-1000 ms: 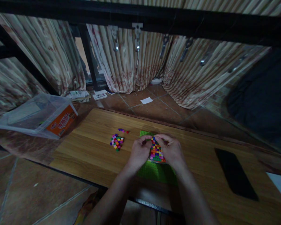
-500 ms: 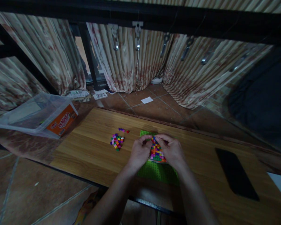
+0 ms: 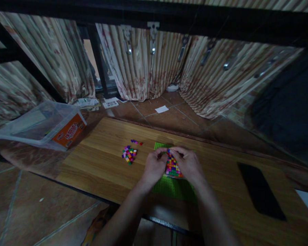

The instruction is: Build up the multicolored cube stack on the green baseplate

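A green baseplate [image 3: 169, 187] lies on the wooden table [image 3: 102, 167] in front of me. A patch of small many-coloured bricks [image 3: 172, 167] covers its middle. My left hand [image 3: 154, 167] and my right hand [image 3: 188, 165] rest on either side of that patch, fingertips pinched together at its far edge. What the fingertips grip is too small to make out. A loose heap of coloured bricks [image 3: 128, 154] sits to the left of my left hand, with a few stray bricks [image 3: 136, 141] behind it.
A black phone [image 3: 261, 194] lies flat on the table at the right. A clear plastic tub [image 3: 38, 124] with an orange label stands on the floor at the left. Striped curtains hang behind, and papers lie on the tiled floor.
My fingertips have drawn closer together at the far edge of the brick patch. The view has shifted slightly; nothing else moved.
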A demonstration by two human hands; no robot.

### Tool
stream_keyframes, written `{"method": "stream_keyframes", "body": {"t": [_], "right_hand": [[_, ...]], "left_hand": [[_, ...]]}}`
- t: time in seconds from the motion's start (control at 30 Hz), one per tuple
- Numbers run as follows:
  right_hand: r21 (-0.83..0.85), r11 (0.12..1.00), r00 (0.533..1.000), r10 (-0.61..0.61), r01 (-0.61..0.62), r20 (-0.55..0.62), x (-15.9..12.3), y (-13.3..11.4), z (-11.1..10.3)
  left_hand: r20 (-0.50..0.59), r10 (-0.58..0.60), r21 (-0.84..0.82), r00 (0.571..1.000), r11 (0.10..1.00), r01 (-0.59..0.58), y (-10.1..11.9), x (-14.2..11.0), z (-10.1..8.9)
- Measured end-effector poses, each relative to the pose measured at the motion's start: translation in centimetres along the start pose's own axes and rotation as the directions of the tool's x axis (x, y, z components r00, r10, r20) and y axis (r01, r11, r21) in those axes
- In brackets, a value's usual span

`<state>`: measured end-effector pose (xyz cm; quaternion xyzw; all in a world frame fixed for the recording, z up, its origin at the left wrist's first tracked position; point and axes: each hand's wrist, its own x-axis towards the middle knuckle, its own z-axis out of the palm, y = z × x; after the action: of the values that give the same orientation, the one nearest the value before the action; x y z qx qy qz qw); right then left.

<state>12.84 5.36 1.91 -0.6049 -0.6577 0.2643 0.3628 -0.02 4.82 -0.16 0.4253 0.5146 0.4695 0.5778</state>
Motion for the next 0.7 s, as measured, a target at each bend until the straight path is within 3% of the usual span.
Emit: {"method": "stream_keyframes", "body": {"t": [0.43, 0.6, 0.7], "right_hand": [[-0.062, 0.998, 1.000, -0.012, 0.011, -0.011, -0.1, 0.2, 0.6], [0.041, 0.999, 1.000, -0.024, 0.025, -0.020, -0.4, 0.8, 0.5], [0.124, 0.992, 0.996, -0.006, 0.017, -0.089, -0.7, 1.0, 0.1]], "left_hand": [[-0.025, 0.041, 0.077, 0.999, 0.996, -0.039, -0.2, 0.0, 0.0], [-0.097, -0.037, -0.136, 0.995, 0.990, 0.024, 0.5, -0.3, 0.2], [-0.113, -0.142, -0.379, 0.983, 0.921, 0.090, 1.4, -0.5, -0.2]]}}
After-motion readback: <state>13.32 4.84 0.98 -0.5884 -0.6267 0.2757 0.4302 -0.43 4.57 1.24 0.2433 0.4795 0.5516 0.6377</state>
